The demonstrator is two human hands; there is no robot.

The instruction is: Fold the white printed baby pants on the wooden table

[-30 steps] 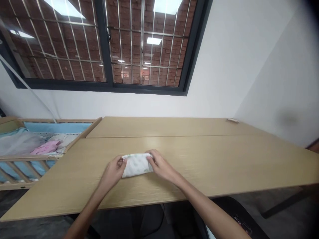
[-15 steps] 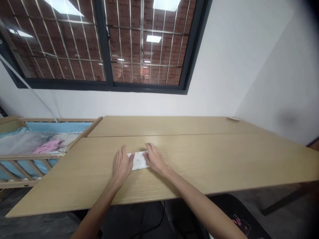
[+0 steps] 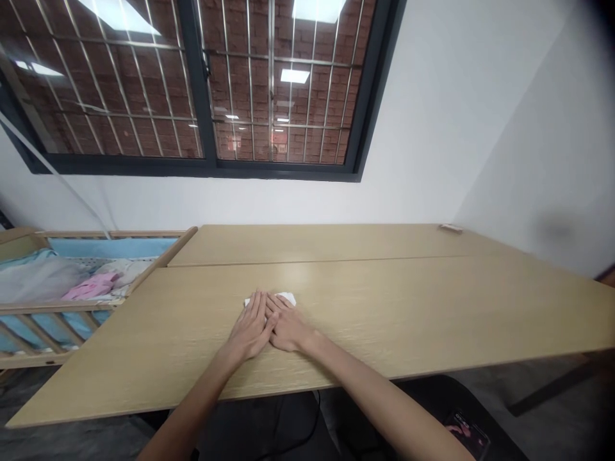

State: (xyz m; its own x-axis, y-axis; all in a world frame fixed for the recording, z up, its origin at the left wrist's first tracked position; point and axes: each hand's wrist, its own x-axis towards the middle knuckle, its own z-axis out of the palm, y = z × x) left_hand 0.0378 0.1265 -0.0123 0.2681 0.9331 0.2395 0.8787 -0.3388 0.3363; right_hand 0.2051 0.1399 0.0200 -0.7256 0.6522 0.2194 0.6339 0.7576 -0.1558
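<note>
Beneath a barred window (image 3: 206,83), a light wood-grain bench (image 3: 384,294) ran alongside a wooden cot (image 3: 110,232) holding a pink garment (image 3: 91,288). Near the bench's front edge, the left hand (image 3: 250,330) and the right hand (image 3: 287,326) lay flat and open, fingers overlapping at the middle, pressing down without clenching or pinching. Only a thin edge of a folded white cloth (image 3: 283,296) showed beyond the fingertips; the rest lay hidden beneath both palms.
</note>
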